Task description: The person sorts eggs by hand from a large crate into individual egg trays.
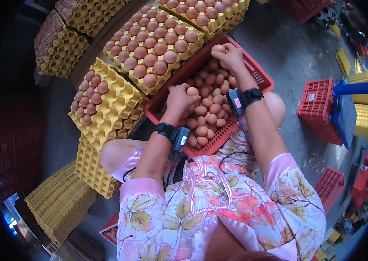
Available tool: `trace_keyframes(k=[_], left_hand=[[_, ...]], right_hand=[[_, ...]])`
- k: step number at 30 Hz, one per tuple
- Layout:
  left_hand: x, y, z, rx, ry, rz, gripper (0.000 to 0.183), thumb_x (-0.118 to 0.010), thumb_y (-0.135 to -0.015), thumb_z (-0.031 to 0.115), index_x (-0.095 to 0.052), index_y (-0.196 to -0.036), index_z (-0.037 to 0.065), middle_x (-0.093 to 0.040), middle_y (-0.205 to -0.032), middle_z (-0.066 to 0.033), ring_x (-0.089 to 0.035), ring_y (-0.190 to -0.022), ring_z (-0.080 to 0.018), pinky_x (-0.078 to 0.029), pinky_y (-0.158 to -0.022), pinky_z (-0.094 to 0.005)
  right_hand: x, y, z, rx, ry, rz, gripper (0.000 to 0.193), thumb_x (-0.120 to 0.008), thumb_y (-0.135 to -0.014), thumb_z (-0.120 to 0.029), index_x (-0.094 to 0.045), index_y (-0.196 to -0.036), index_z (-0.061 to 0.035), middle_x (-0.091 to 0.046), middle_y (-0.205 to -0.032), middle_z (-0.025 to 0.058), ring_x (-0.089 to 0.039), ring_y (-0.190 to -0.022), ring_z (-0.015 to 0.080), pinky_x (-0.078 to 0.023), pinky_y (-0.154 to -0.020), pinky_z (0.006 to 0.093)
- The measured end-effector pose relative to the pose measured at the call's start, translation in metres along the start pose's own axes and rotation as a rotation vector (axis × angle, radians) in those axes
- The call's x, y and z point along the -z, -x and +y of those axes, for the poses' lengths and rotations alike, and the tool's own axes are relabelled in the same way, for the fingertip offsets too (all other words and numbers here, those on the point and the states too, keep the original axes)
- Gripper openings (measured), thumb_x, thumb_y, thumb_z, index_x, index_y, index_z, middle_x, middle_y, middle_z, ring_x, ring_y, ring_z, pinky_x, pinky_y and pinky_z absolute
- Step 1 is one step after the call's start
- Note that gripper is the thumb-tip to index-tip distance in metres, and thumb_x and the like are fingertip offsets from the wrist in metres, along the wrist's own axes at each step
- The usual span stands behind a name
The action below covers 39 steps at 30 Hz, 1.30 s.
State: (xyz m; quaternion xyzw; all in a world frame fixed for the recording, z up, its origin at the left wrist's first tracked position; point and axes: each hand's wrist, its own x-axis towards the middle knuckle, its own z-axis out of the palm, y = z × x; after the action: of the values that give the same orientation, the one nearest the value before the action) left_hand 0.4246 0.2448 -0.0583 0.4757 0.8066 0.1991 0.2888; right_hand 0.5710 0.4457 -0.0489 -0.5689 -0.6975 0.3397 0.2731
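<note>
A red plastic crate full of loose brown eggs stands between my knees. My right hand is above its far right part, with an egg pinched in the fingertips. Over the left side of the crate, my left hand curls its fingers round an egg; the palm side is hidden. Just beyond the crate lies a yellow egg tray filled with eggs. To the left, another yellow tray on a stack holds several eggs at its left end, its other cups bare.
More stacked trays of eggs stand at the far left, others at the top. Piled yellow trays are at lower left. A red crate beside a blue platform stands to the right on the grey floor.
</note>
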Motion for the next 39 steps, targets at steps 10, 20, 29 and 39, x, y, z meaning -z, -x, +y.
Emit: trace_keyframes(k=[10,20,29,39], left_hand=[[-0.07,0.016,-0.005,0.123,-0.08,-0.094,0.051,-0.079,-0.072,0.032,-0.063,-0.119,0.019,-0.056,-0.121,-0.0163,-0.056,-0.112,-0.0337,-0.054,-0.089,-0.0417],[0.104,0.071,-0.017,-0.2,0.185,0.093,0.046,-0.073,-0.082,0.033,-0.066,-0.119,0.005,-0.068,-0.102,-0.0208,-0.068,-0.095,-0.0346,-0.056,-0.084,-0.0403],[0.277,0.103,-0.174,-0.09,-0.089,0.325,0.041,-0.07,-0.085,0.018,-0.062,-0.122,0.004,-0.058,-0.13,-0.0165,-0.059,-0.117,-0.0284,-0.048,-0.097,-0.0349],[0.247,0.11,-0.254,-0.08,-0.316,0.359,0.035,-0.069,-0.066,-0.009,-0.048,-0.091,0.004,-0.054,-0.086,-0.0104,-0.058,-0.074,-0.0276,-0.049,-0.071,-0.0372]], right_hand=[[-0.054,-0.024,0.12,0.109,0.409,-0.32,0.052,-0.072,-0.072,-0.028,-0.068,-0.12,-0.0074,-0.057,-0.132,0.0254,-0.048,-0.126,0.0433,-0.038,-0.111,0.0447],[-0.032,0.019,-0.057,0.227,0.625,-1.113,0.038,-0.069,-0.085,-0.02,-0.066,-0.119,-0.0029,-0.07,-0.108,0.0185,-0.067,-0.099,0.0317,-0.055,-0.086,0.0369],[-0.177,0.08,-0.244,0.969,-0.051,-0.865,0.028,-0.068,-0.081,-0.015,-0.067,-0.108,-0.0068,-0.069,-0.1,0.0142,-0.066,-0.095,0.0316,-0.053,-0.082,0.0402],[-0.283,0.102,-0.225,1.095,-0.041,-0.763,0.022,-0.056,-0.092,-0.022,-0.063,-0.104,-0.004,-0.067,-0.093,0.0161,-0.066,-0.089,0.0327,-0.051,-0.077,0.0429]])
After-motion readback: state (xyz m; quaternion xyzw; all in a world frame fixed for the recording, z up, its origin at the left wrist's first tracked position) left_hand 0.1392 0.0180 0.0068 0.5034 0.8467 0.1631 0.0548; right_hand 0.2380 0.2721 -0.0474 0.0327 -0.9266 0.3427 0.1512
